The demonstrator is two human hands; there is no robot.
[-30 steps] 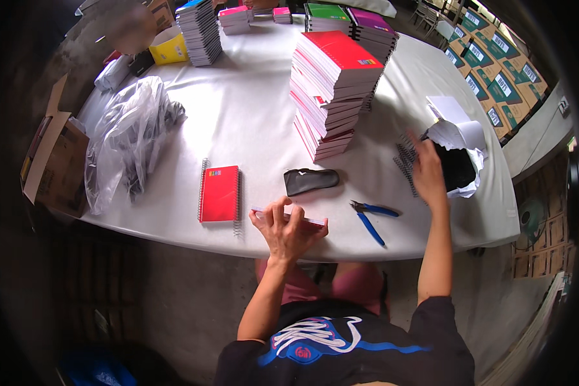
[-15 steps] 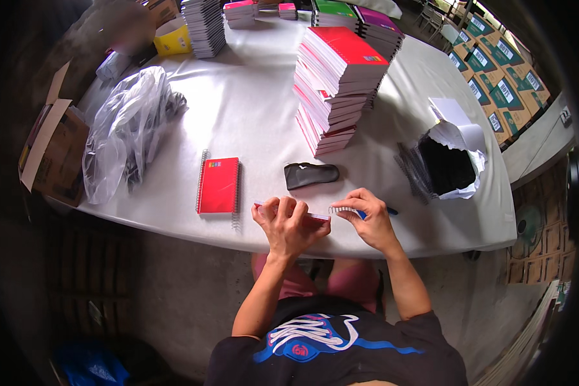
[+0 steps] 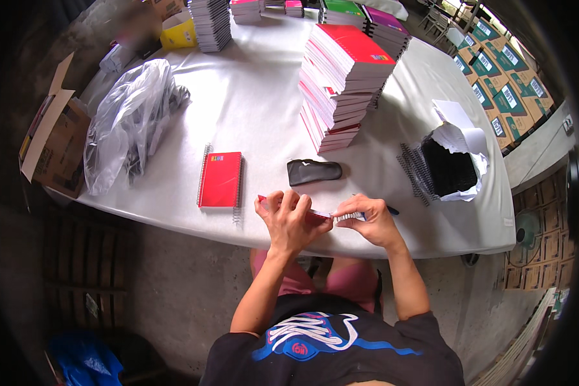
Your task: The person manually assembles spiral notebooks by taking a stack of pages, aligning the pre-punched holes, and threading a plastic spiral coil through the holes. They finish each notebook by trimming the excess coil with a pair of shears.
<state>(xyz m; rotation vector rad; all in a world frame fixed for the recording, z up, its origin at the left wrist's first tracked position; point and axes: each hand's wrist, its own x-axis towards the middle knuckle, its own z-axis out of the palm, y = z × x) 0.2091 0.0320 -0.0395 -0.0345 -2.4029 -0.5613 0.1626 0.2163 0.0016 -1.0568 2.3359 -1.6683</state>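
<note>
Obs. from beside the desk [image 3: 257, 116]: the book [image 3: 317, 215] is at lower centre of the frame, by the desk's near edge, seen as a thin red-and-white strip, apparently held on edge. Key relation: the coil [image 3: 350, 217] lies directly right of the book's right end, its long axis running crosswise in the frame, roughly in line with the strip, which slopes slightly down to the right. Coil end and book corner look to meet; whether any loop sits in a hole, cannot tell. Nearer hand to the coil: the right hand [image 3: 373, 222], its fingers pinched together on it, thumb below, index above. The left hand [image 3: 288, 222] has its fingers clamped on the book, knuckles up, fingers arched over the far side, thumb at the right end near the coil. Both forearms rise from the lower edge and angle inward, so the hands stand just beside each other. Nearby: black pouch [image 3: 314, 172] above the hands; blue handle [image 3: 392, 210] partly hidden behind the right hand; loose coils [image 3: 413, 172] at right of frame; bound red notebook [image 3: 220, 180] left of centre; red stack [image 3: 336, 83] at upper centre.
</note>
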